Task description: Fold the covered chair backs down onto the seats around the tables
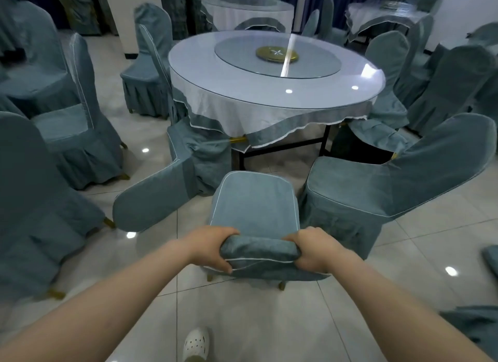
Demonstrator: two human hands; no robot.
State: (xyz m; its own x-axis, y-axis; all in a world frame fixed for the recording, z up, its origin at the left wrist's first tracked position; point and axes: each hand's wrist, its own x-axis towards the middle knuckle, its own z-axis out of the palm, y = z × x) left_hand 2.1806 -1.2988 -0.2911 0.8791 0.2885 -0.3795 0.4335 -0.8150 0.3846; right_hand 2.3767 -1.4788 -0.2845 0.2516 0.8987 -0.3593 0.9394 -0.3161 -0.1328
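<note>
Covered chair back [260, 249] sits near and centre, its seat [256, 200] reaching toward the round table [242, 84]. The left hand [215, 247] and right hand [315, 249] each clench its padded top edge. Pushed unevenly, the loose cover could bunch or slip, or the chair could tip. No writing or brand is readable.

— How are your arms?
— Both bare, stretched forward and downward.
— And the hands?
— My left hand [213, 247] and right hand [314, 249] each grip one end of the chair back [258, 249], fingers curled round it.
</note>
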